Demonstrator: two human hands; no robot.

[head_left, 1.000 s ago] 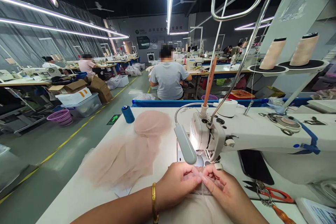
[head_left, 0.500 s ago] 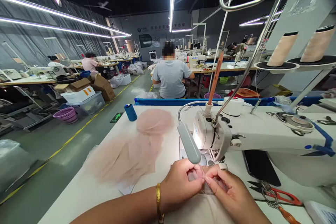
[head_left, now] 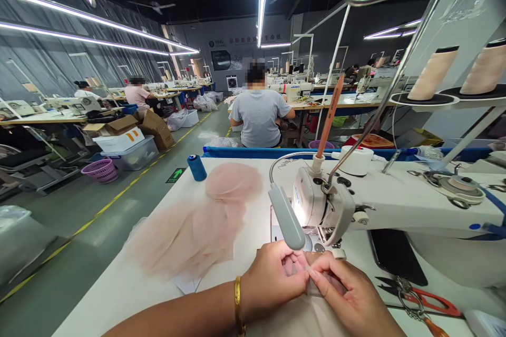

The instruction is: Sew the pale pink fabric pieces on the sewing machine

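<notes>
My left hand (head_left: 274,279), with a gold bangle at the wrist, pinches a thin piece of pale pink sheer fabric (head_left: 312,284) just in front of the sewing machine's needle area. My right hand (head_left: 342,289) pinches the same piece from the right, its fingertips meeting those of the left hand. The white sewing machine (head_left: 395,205) stands right behind both hands, its lamp (head_left: 286,216) lit over the needle plate. A pile of pink sheer fabric (head_left: 193,237) lies on the white table (head_left: 118,295) to the left of my hands.
A blue thread spool (head_left: 196,167) stands at the table's far edge. Red-handled scissors (head_left: 427,300) and a black phone (head_left: 395,255) lie to the right. Two beige thread cones (head_left: 435,71) sit on a stand. A person in a grey shirt (head_left: 259,116) sits ahead; other workers, boxes and baskets line the left aisle.
The view has shifted slightly, so the hands sit lower in the picture. My fingers have drawn closer together on the sheer piece, still just before the needle.
</notes>
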